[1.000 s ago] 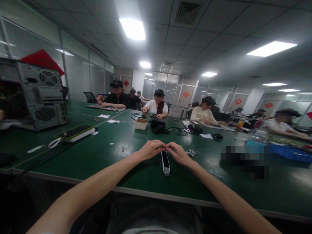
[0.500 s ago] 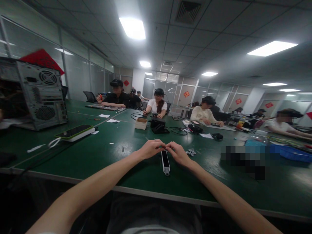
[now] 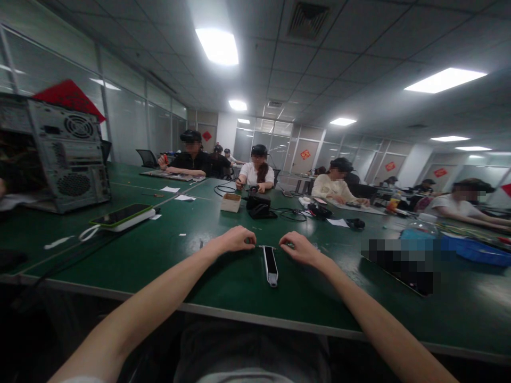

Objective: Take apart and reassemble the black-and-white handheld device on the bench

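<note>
On the table in front of me lies a slim white pen-shaped device with a long dark screen, its narrow tip towards me. A thin light strip or rod, too small to name, runs crosswise at its far end. Just left of that end is my left hand, fingers loosely curled downward and nothing visible in them. My right hand rests on the other side, thumb and fingers bent but apart, also without a visible object. Neither hand appears to touch the device.
Beyond my hands stand a small cardboard box and a black stand with cables. Left are a phone on a white block and an open computer case. A blue tray is at right. Several people sit across.
My hands were together over the far end of the device with fingertips meeting. They have since moved apart, left and right, uncovering that end and the thin crosswise strip.
</note>
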`<state>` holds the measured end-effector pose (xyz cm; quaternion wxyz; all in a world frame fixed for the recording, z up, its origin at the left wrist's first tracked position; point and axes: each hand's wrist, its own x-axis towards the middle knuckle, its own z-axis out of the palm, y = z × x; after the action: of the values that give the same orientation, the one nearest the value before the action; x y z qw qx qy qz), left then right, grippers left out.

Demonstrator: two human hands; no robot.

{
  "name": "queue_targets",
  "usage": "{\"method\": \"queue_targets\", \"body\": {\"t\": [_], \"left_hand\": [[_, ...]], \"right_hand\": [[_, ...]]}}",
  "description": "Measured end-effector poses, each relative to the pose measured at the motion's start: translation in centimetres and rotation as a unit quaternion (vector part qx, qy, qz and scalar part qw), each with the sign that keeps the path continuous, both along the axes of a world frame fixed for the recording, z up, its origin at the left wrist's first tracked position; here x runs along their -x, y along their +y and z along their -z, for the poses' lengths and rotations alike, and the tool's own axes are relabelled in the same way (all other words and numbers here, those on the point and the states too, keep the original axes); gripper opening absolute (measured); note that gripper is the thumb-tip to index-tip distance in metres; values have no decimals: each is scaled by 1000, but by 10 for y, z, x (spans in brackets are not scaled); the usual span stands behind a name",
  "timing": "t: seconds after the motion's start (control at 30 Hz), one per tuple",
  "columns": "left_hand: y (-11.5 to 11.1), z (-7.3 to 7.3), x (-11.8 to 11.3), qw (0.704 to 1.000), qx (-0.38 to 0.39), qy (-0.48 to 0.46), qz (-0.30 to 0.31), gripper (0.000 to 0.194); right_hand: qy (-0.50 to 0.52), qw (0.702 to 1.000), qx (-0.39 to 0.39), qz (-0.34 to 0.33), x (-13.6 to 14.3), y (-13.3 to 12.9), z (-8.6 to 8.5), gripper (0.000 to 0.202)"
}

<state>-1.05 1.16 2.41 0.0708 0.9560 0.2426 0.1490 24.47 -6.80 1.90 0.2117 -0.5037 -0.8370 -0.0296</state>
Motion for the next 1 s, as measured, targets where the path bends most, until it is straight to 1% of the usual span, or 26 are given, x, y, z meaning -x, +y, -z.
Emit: {"method": "queue_targets", "body": {"t": [0.17, 0.43, 0.67, 0.8, 1.0], "left_hand": [[-2, 3, -3, 999, 32, -17, 12, 16], [-3, 8, -7, 999, 24, -39, 19, 16], [-3, 11, -9, 999, 36, -39, 3, 17], [-3, 15, -12, 998, 40, -53, 3, 17], [-7, 19, -16, 995, 54, -79, -19, 17]], "right_hand": [[-10, 1000, 19, -22, 2, -1, 3, 12], [-6, 999, 25, -28, 6, 0, 4, 13], [-8, 999, 27, -26, 8, 0, 2, 12], [-11, 999, 30, -20, 9, -1, 1, 13], [-11, 999, 30, -15, 10, -2, 2, 12]]}}
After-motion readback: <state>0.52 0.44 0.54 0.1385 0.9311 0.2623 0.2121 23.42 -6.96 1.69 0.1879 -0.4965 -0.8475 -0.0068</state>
